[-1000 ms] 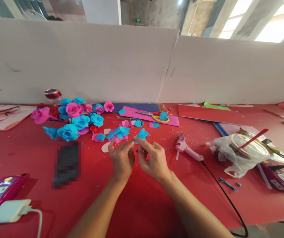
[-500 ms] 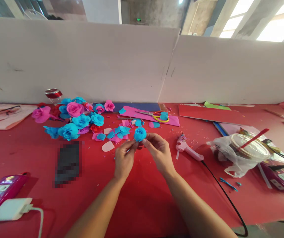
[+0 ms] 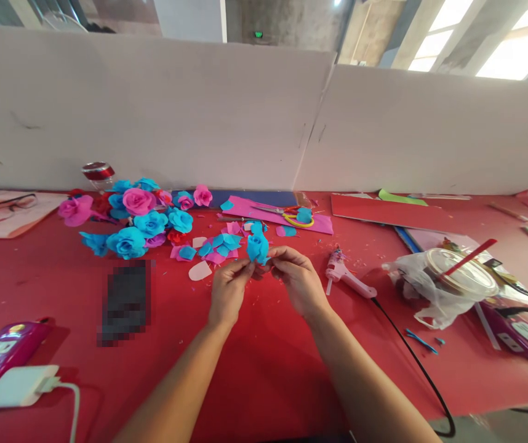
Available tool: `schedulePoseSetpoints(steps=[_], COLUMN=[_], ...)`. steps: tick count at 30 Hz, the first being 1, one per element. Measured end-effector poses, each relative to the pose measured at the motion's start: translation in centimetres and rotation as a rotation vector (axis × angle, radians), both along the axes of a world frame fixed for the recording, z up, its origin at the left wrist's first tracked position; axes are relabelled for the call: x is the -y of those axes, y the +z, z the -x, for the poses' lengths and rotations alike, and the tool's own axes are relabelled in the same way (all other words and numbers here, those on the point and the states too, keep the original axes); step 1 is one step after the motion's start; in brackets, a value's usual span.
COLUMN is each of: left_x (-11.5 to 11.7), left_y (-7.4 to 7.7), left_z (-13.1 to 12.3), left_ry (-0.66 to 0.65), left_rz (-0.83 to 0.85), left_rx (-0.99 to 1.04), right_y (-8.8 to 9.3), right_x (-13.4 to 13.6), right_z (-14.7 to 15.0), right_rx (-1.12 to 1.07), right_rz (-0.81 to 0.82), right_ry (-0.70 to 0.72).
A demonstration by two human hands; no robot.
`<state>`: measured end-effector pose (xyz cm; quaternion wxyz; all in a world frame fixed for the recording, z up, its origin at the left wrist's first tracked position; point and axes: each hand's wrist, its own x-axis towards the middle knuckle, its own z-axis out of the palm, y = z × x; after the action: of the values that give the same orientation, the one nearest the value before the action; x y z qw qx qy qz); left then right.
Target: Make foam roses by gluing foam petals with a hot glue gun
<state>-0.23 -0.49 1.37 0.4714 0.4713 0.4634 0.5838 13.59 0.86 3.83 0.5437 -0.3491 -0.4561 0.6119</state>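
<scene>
Both my hands meet over the middle of the red table (image 3: 264, 363). My left hand (image 3: 226, 291) and my right hand (image 3: 298, 280) each pinch the base of a small blue paper flower (image 3: 257, 247), which stands up between the fingertips. Just beyond it lie loose blue and pink paper petals (image 3: 220, 246). A heap of finished blue and pink paper roses (image 3: 135, 218) sits to the far left of my hands.
A pink glue gun (image 3: 344, 274) with a black cord lies right of my hands. Scissors (image 3: 292, 215) rest on a pink sheet. A cup in a plastic bag (image 3: 448, 283) stands at the right. A power strip (image 3: 0, 354) and charger are at the near left, beside a dark phone (image 3: 125, 301).
A flat blue petal held low a second ago has become a rolled blue flower, pinched by both hands, which have moved slightly farther from me.
</scene>
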Motion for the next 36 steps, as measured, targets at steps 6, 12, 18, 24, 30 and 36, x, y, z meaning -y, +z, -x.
schedulePoseSetpoints(steps=[6, 12, 18, 24, 30, 36], left_x=[-0.1, 0.1, 0.0, 0.3, 0.7, 0.7], left_y=[-0.8, -0.4, -0.7, -0.1, 0.2, 0.0], left_z=[0.2, 0.0, 0.1, 0.0, -0.1, -0.3], left_ry=[0.028, 0.071, 0.082, 0.152, 0.295, 0.243], left_rz=[-0.021, -0.036, -0.042, -0.065, -0.227, -0.224], left_rx=[-0.109, -0.209, -0.199, -0.287, -0.609, -0.561], right_y=[0.3, 0.3, 0.0, -0.1, -0.1, 0.0], right_x=[0.3, 0.3, 0.4, 0.8, 1.1, 1.5], right_z=[0.3, 0.6, 0.7, 1.0, 1.4, 1.2], right_rx=[-0.011, 0.047, -0.002, 0.087, 0.163, 0.331], right_rz=[-0.002, 0.026, -0.028, -0.106, -0.139, -0.274], right_ry=[0.017, -0.021, -0.078, -0.106, -0.106, -0.173])
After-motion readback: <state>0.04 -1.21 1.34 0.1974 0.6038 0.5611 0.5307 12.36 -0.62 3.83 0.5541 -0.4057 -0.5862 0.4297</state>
